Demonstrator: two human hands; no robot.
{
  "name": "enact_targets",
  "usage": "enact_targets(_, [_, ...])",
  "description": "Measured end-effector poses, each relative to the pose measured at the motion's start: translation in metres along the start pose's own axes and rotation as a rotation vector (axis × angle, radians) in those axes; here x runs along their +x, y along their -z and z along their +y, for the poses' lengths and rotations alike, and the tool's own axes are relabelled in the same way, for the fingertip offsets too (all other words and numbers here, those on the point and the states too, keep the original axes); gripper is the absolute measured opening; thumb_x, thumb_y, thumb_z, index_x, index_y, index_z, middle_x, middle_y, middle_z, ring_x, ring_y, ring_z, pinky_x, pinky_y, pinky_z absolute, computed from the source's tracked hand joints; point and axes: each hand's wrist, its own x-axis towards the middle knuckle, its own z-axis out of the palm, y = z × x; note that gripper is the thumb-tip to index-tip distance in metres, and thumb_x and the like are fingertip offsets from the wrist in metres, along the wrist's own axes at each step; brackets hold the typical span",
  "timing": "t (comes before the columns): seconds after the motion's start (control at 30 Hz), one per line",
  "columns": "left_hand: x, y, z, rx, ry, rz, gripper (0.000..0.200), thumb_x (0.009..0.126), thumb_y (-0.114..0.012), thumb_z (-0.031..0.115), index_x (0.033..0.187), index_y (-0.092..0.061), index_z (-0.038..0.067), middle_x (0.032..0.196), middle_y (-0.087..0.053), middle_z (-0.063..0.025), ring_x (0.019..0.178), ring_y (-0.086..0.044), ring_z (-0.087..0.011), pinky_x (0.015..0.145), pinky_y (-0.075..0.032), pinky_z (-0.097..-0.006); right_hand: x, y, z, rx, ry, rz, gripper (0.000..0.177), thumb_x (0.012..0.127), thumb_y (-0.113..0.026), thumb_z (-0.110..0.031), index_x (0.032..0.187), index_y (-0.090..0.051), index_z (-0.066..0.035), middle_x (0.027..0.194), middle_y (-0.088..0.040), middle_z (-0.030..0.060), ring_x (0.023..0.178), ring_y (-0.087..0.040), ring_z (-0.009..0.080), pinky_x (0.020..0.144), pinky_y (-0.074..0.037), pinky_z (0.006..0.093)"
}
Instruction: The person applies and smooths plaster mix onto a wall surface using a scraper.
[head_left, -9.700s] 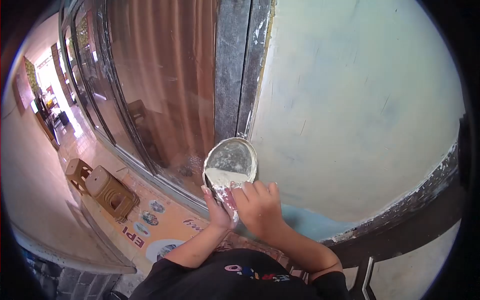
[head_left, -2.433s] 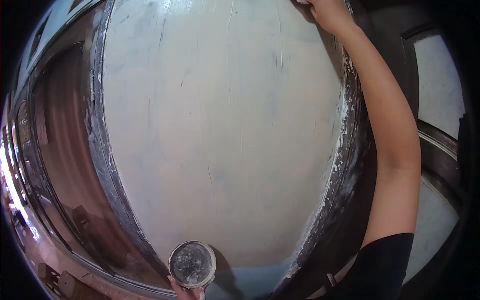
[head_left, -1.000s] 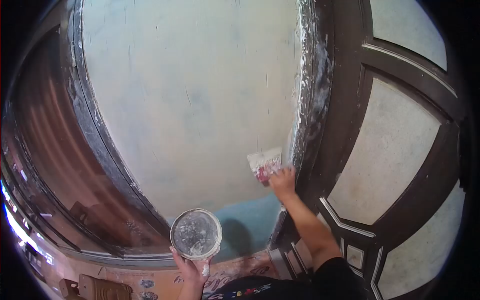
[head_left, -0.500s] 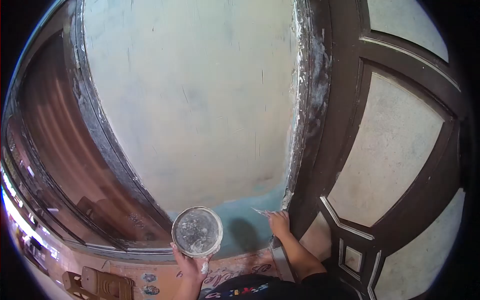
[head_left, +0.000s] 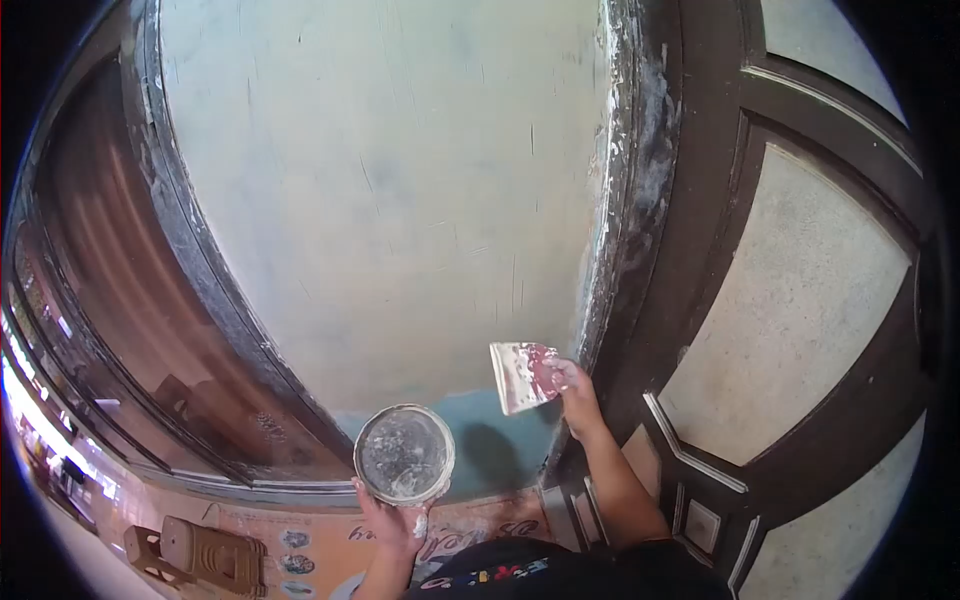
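My left hand [head_left: 396,527] grips a round, putty-smeared tub [head_left: 405,452] from below, its grey inside facing up toward me with white residue in it. In my right hand [head_left: 578,398] is a wide putty knife [head_left: 522,378], its blade turned left and coated with pale putty, reddish near the grip. The knife is in front of the lower wall, above and to the right of the tub. White smears mark both hands. Behind them, the wall panel [head_left: 400,220] is coated cream, with a bare blue-green strip [head_left: 478,412] along its bottom.
A dark, paint-flecked frame [head_left: 625,170] borders the wall on the right, beside a brown panelled door [head_left: 720,300]. At left are a window frame [head_left: 190,230] and brown curtain [head_left: 110,260]. A brown plastic chair [head_left: 210,550] and an orange printed sheet [head_left: 330,545] lie below.
My right hand has lifted the putty knife up from the blue-green strip and turned its blade face into view. The tub has shifted slightly right and up in view.
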Motion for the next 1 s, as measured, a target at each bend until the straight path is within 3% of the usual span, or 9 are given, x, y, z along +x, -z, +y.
enact_targets(0.07, [0.002, 0.003, -0.003, -0.011, 0.017, 0.000, 0.070, 0.092, -0.030, 0.066, 0.141, -0.033, 0.016, 0.138, -0.043, -0.0120, 0.116, -0.053, -0.0346, 0.077, -0.055, -0.0534, -0.003, 0.003, -0.010, 0.351, -0.032, -0.186, 0.041, 0.090, -0.037, -0.017, 0.126, -0.051, -0.001, 0.117, -0.059, 0.0096, 0.099, -0.058, 0.0162, 0.083, -0.046, 0.0299])
enact_targets(0.1, [0.002, 0.003, -0.004, -0.021, 0.034, -0.003, 0.070, 0.092, -0.031, 0.065, 0.141, -0.033, 0.016, 0.138, -0.043, -0.0122, 0.116, -0.053, -0.0346, 0.078, -0.055, -0.0537, -0.005, 0.003, -0.013, 0.350, -0.037, -0.191, 0.041, 0.090, -0.037, -0.017, 0.126, -0.051, -0.001, 0.117, -0.059, 0.0096, 0.099, -0.058, 0.0162, 0.083, -0.046, 0.0299])
enact_targets(0.23, [0.002, -0.005, -0.009, -0.007, -0.002, 0.026, 0.071, 0.092, -0.031, 0.066, 0.141, -0.033, 0.015, 0.138, -0.042, -0.0127, 0.118, -0.051, -0.0351, 0.079, -0.054, -0.0551, -0.007, -0.001, -0.021, 0.248, -0.121, -0.232, 0.039, 0.086, -0.046, -0.001, 0.125, -0.051, -0.001, 0.117, -0.059, 0.0107, 0.099, -0.059, 0.0162, 0.087, -0.046, 0.0288])
enact_targets(0.3, [0.004, 0.000, -0.010, -0.010, 0.026, -0.040, 0.071, 0.092, -0.031, 0.066, 0.142, -0.033, 0.016, 0.140, -0.041, -0.0127, 0.120, -0.049, -0.0360, 0.084, -0.051, -0.0587, -0.003, -0.003, -0.021, 0.085, 0.043, -0.188, 0.039, 0.081, -0.049, 0.011, 0.118, -0.054, 0.000, 0.111, -0.062, 0.0101, 0.095, -0.060, 0.0163, 0.087, -0.048, 0.0280])
enact_targets(0.37, [0.007, 0.002, -0.014, 0.015, 0.016, -0.011, 0.071, 0.091, -0.032, 0.066, 0.142, -0.033, 0.016, 0.140, -0.041, -0.0122, 0.122, -0.048, -0.0365, 0.087, -0.048, -0.0608, 0.002, -0.005, -0.028, -0.029, 0.061, -0.120, 0.029, 0.082, -0.052, 0.013, 0.108, -0.057, 0.000, 0.103, -0.064, 0.0088, 0.092, -0.061, 0.0152, 0.086, -0.049, 0.0275])
enact_targets(0.43, [0.009, 0.006, -0.017, 0.034, 0.017, -0.052, 0.071, 0.091, -0.033, 0.066, 0.142, -0.033, 0.016, 0.141, -0.040, -0.0119, 0.122, -0.047, -0.0367, 0.089, -0.046, -0.0624, 0.008, -0.003, -0.028, 0.069, 0.071, -0.033, 0.014, 0.087, -0.059, 0.003, 0.100, -0.057, 0.001, 0.095, -0.063, 0.0063, 0.084, -0.060, 0.0116, 0.081, -0.050, 0.0259])
enact_targets(0.47, [0.009, 0.005, -0.017, 0.036, 0.017, -0.053, 0.071, 0.091, -0.033, 0.066, 0.142, -0.033, 0.016, 0.141, -0.040, -0.0119, 0.122, -0.047, -0.0367, 0.089, -0.046, -0.0624, 0.009, -0.005, -0.030, 0.124, 0.043, 0.020, 0.010, 0.090, -0.064, -0.009, 0.093, -0.058, -0.001, 0.082, -0.059, 0.0016, 0.073, -0.055, 0.0074, 0.067, -0.047, 0.0242])
enact_targets(0.6, [0.013, 0.007, -0.016, 0.044, 0.010, -0.037, 0.073, 0.090, -0.033, 0.067, 0.143, -0.032, 0.016, 0.142, -0.039, -0.0121, 0.124, -0.046, -0.0372, 0.090, -0.045, -0.0630, 0.020, 0.000, -0.012, -0.071, 0.074, 0.108, 0.015, 0.092, -0.063, -0.019, 0.088, -0.061, -0.005, 0.069, -0.052, -0.0034, 0.061, -0.044, 0.0060, 0.054, -0.034, 0.0235])
enact_targets(1.0, [0.020, 0.016, -0.008, 0.010, 0.043, -0.021, 0.074, 0.090, -0.032, 0.068, 0.142, -0.034, 0.016, 0.140, -0.041, -0.0125, 0.119, -0.051, -0.0365, 0.084, -0.052, -0.0569, 0.048, -0.006, 0.010, -0.079, 0.031, 0.151, 0.025, 0.092, -0.063, -0.025, 0.085, -0.056, -0.002, 0.068, -0.056, 0.0016, 0.057, -0.051, 0.0083, 0.051, -0.040, 0.0246])
